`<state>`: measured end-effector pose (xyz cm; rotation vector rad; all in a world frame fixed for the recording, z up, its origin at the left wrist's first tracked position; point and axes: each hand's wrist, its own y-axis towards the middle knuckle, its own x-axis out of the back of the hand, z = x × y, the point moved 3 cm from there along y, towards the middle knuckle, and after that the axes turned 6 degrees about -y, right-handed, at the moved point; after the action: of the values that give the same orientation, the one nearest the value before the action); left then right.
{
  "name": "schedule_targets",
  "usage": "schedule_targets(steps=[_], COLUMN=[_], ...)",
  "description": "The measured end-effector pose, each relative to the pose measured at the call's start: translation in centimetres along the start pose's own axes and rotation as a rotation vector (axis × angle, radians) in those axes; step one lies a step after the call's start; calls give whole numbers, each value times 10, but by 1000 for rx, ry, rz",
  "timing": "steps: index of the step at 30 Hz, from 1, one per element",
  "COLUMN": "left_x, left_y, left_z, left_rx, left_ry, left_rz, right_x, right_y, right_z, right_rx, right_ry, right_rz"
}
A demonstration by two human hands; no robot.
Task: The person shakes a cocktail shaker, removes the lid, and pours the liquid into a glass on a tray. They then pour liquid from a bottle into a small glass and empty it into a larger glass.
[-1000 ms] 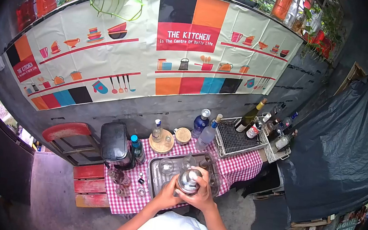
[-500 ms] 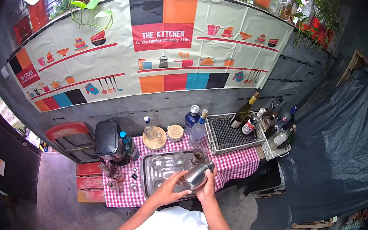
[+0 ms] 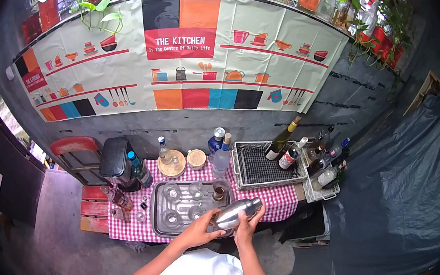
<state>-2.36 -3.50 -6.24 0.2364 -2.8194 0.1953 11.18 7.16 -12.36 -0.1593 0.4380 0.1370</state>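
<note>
Red-painted slats of a seat (image 3: 95, 209) mark the left, beside a table spread with red-and-white gingham cloth (image 3: 118, 229). On the cloth's left part stand a black container (image 3: 115, 160), a bottle with a blue cap (image 3: 141, 172) just beside it and, nearer the person, some small bottles (image 3: 122, 200). Next comes a metal tray (image 3: 155, 225) carrying several clear glasses (image 3: 171, 219); toward its far right corner one tumbler (image 3: 218, 192) has something brown in it. Behind the tray, a round wooden board (image 3: 169, 172), a lidded cup (image 3: 196, 159) and two tall bottles (image 3: 221, 162) stand in a row.

At the tray's near right corner, as seen from above, the left hand (image 3: 200, 233) cups the lower left end of a steel shaker (image 3: 230, 217), fingers bent around it. The shaker is tilted, its long axis slanting from that wide base up and rightward to the narrow capped end. The right hand (image 3: 247, 227) is wrapped around the upper part, thumb along the near side, so it is the hand nearer the cap. How high the shaker hangs above the tray, I cannot tell. Farther right, a wire basket (image 3: 236, 166) holds upright bottles (image 3: 289, 156), and black plastic sheeting (image 3: 397, 192) hangs beyond.
</note>
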Motion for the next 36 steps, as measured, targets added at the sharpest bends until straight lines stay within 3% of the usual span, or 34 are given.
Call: schedule_targets(steps=[2, 4, 6, 8, 11, 16, 22, 24, 26, 30, 34, 36], left_x=[0, 2, 4, 15, 31, 56, 89, 98, 110, 123, 120, 116], left_y=[0, -2, -1, 1, -4, -18, -31, -32, -36, -37, -37, -38], left_z=[3, 4, 18, 29, 38, 44, 67, 72, 63, 54, 39, 40], left_rx=[56, 82, -38, -63, -65, -28, 32, -44, -102, -211, -150, -219], left_ry=[-36, -76, -58, -68, -112, -141, -67, -130, -153, -118, -72, -56], left_rz=[6, 0, -43, -56, -39, -60, -81, -96, -74, 33, 170, 170], right_x=[-9, -20, -32, -53, -80, -103, -119, -120, -123, -111, -104, -98], right_y=[-1, -6, -13, -24, -37, -45, -45, -39, -33, -25, -37, -37], right_z=[19, 25, 22, 28, 31, 15, -9, -23, -39, -76, -76, -77], right_rx=[393, 394, 547, 843, 955, 952, 346, 220, -72, -489, -586, -571], right_ry=[-463, -454, -616, -713, -757, -745, -467, -295, 71, 298, 437, 429], right_rz=[133, 187, 327, 391, 454, 494, 329, 255, 169, 188, 147, 160])
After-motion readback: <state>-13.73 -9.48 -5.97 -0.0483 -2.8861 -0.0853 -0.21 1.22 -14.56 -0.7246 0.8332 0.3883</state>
